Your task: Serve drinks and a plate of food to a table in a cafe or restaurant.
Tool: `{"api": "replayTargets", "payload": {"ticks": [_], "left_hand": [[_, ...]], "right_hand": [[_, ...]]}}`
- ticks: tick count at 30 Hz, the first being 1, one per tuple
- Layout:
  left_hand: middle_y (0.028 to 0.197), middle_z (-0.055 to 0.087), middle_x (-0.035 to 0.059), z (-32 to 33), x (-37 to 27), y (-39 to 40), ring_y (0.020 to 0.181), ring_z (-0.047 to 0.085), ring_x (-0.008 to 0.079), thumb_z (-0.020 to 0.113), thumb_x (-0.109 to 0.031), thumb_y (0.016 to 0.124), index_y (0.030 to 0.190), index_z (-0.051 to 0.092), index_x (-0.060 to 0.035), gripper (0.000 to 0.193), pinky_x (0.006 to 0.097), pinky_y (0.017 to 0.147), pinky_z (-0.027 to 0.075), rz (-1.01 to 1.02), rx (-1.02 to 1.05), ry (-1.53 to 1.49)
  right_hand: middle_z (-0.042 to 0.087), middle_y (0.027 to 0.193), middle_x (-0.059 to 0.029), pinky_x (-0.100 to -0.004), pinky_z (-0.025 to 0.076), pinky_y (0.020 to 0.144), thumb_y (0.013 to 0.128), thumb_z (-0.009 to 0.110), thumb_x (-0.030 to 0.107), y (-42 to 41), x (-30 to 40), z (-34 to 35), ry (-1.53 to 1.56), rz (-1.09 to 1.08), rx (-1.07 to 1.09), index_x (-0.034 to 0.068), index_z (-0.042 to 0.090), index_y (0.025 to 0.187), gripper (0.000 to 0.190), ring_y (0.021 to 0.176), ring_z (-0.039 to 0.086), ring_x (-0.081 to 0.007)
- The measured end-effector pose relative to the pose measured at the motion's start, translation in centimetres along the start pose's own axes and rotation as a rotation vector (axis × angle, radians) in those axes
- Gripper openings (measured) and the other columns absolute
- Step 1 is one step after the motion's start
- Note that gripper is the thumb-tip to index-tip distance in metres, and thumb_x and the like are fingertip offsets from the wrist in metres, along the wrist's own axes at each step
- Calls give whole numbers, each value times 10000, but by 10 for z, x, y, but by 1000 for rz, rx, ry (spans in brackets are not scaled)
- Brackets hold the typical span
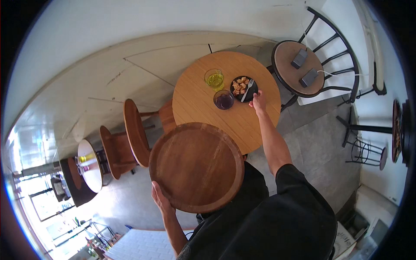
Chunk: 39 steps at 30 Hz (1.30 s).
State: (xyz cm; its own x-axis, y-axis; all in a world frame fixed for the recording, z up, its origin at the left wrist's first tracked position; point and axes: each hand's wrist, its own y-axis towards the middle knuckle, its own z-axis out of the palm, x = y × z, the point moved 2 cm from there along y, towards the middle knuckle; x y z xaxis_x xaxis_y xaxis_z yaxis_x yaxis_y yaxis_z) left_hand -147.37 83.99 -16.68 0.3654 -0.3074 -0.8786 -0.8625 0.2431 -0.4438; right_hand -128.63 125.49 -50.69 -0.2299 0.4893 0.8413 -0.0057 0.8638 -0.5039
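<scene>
A round wooden tray (196, 167) with a raised rim rests on my left hand (161, 198), which grips its near left edge; nothing lies on the tray. At the round wooden table (201, 113), the fingers of my right hand (258, 102) hold the near right rim of a small black plate (252, 96). Brown cubed food pieces (240, 85) and a fork (247, 90) are on that plate. Left of it stand a glass of yellow-green drink (214, 80) and, closer to me, a glass of dark purple drink (224, 99).
A black spindle-back chair (297, 70) on the right bears two grey power adapters (299, 58) with cables. Wooden chairs (118, 149) line the left side, beside a white round table (90, 165) holding glasses. A black stool (367, 154) stands far right.
</scene>
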Motion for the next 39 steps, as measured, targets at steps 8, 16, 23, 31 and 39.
{"api": "replayTargets", "payload": {"ticks": [8,16,23,31,39], "left_hand": [[1257,574,120,9,-51,77,1140,545,222,480,-470,1013,1290,531,32,575,350,980,434,39,342,96],[1199,598,95,72,-79,140,1097,534,206,459,-470,1022,1239,568,41,566,327,965,411,115,736,388],[1351,537,139,153,-59,85,1213,520,266,490,-511,994,1351,490,46,661,387,1033,405,121,1119,430],[1272,590,119,213,-18,-54,1134,577,212,501,-416,1018,1296,524,30,526,339,976,463,25,1226,432],[1276,586,130,302,65,-193,1160,570,240,499,-428,1014,1294,511,52,556,364,994,453,-56,1551,339]], "right_hand": [[624,717,-89,-304,467,415,984,512,197,-40,-5,-30,59,11,-276,59,496,1235,287,490,588,-154],[641,771,-47,-282,496,510,980,522,238,-249,-21,-115,84,-11,-184,56,602,1036,207,589,594,-123],[657,799,-61,-274,520,542,989,508,228,-457,-83,-191,212,179,-469,37,621,1058,232,664,635,-134],[665,864,-59,-260,516,607,1014,488,301,-502,-51,-221,602,-2,-719,30,626,1100,316,706,638,-132],[645,976,6,-222,434,702,1035,396,472,-508,-26,-366,653,-181,-888,49,663,1143,512,837,557,-65]]}}
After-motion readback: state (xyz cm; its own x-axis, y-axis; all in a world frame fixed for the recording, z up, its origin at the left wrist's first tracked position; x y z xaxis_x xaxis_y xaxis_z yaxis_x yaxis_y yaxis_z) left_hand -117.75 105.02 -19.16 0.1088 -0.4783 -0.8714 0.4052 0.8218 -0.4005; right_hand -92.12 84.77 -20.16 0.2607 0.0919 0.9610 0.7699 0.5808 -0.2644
